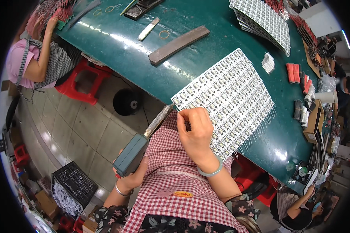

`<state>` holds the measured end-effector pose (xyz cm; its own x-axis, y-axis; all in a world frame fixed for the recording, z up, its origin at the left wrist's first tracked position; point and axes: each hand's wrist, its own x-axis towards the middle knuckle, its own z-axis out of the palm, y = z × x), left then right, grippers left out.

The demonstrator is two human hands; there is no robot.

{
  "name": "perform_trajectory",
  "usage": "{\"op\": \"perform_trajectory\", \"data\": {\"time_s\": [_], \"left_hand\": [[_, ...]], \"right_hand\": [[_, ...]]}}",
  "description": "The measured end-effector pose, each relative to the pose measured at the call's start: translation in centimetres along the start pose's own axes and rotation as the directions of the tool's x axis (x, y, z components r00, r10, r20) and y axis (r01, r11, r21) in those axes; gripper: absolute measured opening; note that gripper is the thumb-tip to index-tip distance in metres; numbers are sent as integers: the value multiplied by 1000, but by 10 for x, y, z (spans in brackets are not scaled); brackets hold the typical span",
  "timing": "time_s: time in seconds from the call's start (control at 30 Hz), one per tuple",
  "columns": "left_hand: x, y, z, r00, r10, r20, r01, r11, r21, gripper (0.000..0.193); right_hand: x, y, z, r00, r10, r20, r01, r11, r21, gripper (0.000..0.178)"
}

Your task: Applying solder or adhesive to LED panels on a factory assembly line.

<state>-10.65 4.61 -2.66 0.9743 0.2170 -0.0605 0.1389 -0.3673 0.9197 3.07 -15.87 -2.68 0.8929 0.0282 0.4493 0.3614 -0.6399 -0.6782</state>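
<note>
My left hand is wrapped round the dark green body of a soldering gun. Its long metal barrel slants up, and the tip comes to the left corner of a white circuit board panel. Rows of small components cover the panel, which lies on the green table and reaches over its near edge. Thin pale wires stick out along the panel's right side. Close to the soldering tip, my right hand is closed in a pinch over the panel's near-left edge. Whatever its fingertips hold is too small or hidden.
On the green table lie a brown bar, a pale-handled blade and rubber bands. Stacked panels stand far right, near red wire bundles. Left are a co-worker, a red stool and a black bin.
</note>
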Motion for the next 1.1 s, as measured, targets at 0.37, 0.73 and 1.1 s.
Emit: {"op": "perform_trajectory", "data": {"time_s": [0.37,0.73,1.1], "left_hand": [[22,18,3,968,247,48,-250,965,78,25],[27,20,5,946,312,92,-322,938,129,20],[29,27,4,955,279,98,-290,950,119,20]], "right_hand": [[-2,2,5,996,-82,-44,75,987,-141,22],[-2,2,7,993,-108,-46,98,979,-181,22],[-3,4,8,990,-130,-49,120,978,-173,23]]}}
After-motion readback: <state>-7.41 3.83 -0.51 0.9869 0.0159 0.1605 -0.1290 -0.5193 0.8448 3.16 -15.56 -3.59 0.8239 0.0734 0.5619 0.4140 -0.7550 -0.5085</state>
